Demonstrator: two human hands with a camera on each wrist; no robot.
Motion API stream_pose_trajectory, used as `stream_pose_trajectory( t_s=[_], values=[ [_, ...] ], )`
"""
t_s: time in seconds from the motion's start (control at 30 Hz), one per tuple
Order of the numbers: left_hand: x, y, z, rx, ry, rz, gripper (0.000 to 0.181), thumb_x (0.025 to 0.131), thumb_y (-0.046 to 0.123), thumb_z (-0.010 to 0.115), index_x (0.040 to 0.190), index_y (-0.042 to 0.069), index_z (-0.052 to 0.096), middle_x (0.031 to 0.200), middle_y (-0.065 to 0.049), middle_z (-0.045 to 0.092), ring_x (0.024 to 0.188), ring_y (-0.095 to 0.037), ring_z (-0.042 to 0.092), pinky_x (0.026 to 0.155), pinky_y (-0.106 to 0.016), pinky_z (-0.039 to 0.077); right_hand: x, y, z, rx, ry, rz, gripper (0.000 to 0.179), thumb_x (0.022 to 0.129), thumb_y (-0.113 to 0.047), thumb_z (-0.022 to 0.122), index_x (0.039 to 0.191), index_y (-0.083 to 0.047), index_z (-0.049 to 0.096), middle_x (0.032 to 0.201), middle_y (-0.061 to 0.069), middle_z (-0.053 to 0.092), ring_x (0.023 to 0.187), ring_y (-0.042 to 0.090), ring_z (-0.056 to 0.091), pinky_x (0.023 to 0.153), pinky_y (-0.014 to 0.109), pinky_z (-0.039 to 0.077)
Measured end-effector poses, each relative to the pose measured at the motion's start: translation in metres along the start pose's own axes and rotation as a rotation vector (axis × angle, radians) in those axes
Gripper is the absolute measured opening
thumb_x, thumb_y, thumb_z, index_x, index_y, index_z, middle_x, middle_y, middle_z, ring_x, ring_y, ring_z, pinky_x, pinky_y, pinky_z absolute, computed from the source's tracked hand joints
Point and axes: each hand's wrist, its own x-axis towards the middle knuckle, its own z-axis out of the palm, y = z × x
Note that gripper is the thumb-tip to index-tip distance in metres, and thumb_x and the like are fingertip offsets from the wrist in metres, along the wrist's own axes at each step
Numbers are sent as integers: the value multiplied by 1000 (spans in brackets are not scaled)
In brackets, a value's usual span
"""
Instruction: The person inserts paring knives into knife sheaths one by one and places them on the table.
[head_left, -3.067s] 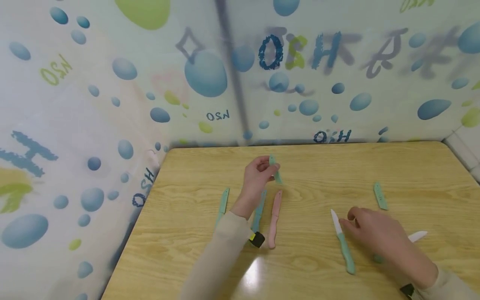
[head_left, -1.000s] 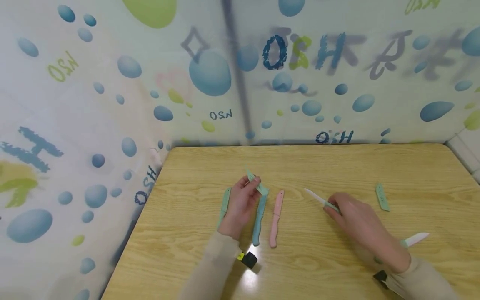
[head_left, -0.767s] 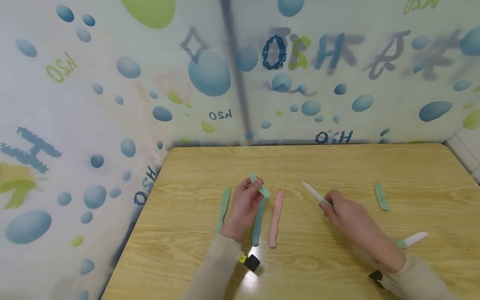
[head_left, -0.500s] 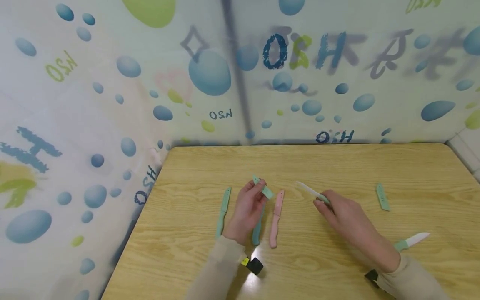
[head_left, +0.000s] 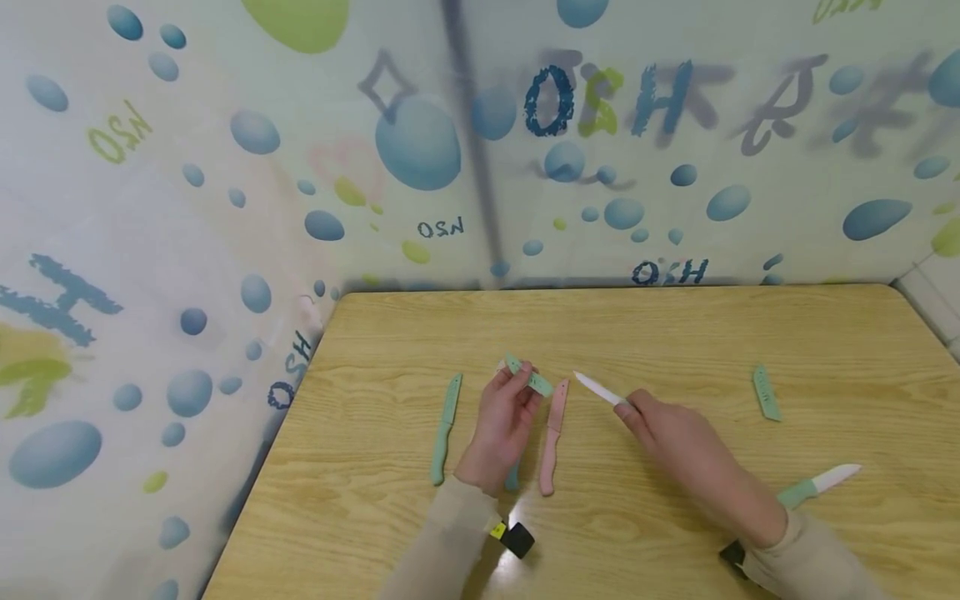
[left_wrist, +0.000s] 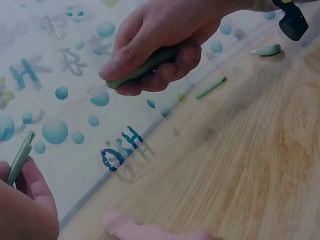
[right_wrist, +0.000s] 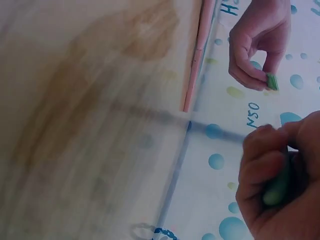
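My left hand [head_left: 501,429] pinches a pale green knife sheath [head_left: 538,384] between thumb and fingers, above the table. My right hand [head_left: 678,437] grips a knife by its green handle [left_wrist: 145,67]; its white blade [head_left: 596,388] points left toward the sheath, with a gap between them. In the right wrist view, the end of the handle [right_wrist: 277,187] shows inside the curled fingers. Below the left hand lie a pink sheathed knife [head_left: 553,437] and a blue sheathed knife [head_left: 513,477], the blue one mostly hidden. A green sheathed knife [head_left: 447,429] lies to their left.
On the right of the wooden table [head_left: 637,333] lies a loose green sheath [head_left: 766,393]. Nearer me is an uncovered knife [head_left: 821,483] with a white blade, its handle partly behind my right forearm. A patterned wall covering [head_left: 420,142] stands along the back and left edges.
My right hand has picked up the knife from the table and carried it left. The left hand has lowered and turned the sheath, and the gap between blade and sheath has narrowed.
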Motion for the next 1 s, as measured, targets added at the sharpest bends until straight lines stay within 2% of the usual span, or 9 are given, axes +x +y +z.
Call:
stream_pose_trajectory(
  t_s=[0.07,0.17,0.27,0.57,0.7,0.83,1.0],
  values=[
    [0,0,0,-11,-3,4,7,109,10,53,111,5,57,103,-2,68,93,-11,67,83,-18,57,0,-1,3,-21,-3,-15,16,106,-23,62,96,-11,57,60,-7,35,49,10,34,44,26,32],
    [-1,1,1,-15,-8,10,18,110,10,51,123,-3,51,109,-6,72,100,-14,72,88,-22,59,0,-3,6,-44,7,-38,17,103,-23,66,94,-13,56,60,-8,35,49,9,35,44,26,31],
    [-2,0,3,-5,-5,17,25,110,10,50,130,-6,47,114,-8,73,101,-15,74,89,-24,60,1,-4,8,-60,27,-55,18,102,-23,68,92,-14,56,60,-8,35,49,9,33,43,25,30],
    [-5,-8,3,-8,18,21,18,111,10,49,122,-4,49,115,-10,73,106,-17,73,97,-27,56,1,-5,12,-91,60,-82,16,100,-23,71,94,-13,59,60,-10,36,49,6,33,42,25,31],
    [-5,-9,4,-5,15,39,20,110,10,50,124,-5,47,118,-12,71,108,-18,72,98,-27,55,0,-6,11,-87,78,-85,17,100,-22,71,92,-14,59,61,-10,36,49,6,33,42,25,31],
    [-7,-11,6,9,27,58,29,110,8,51,131,-9,43,121,-15,69,108,-18,72,98,-27,55,0,-7,10,-84,62,-75,18,101,-23,69,92,-14,57,61,-10,35,49,6,32,42,24,30],
    [-8,-14,8,24,41,97,25,108,6,54,128,-7,45,125,-20,68,110,-24,71,98,-30,56,0,-8,9,-87,41,-54,19,103,-25,68,91,-15,56,61,-9,35,48,6,31,41,24,28]
  ],
)
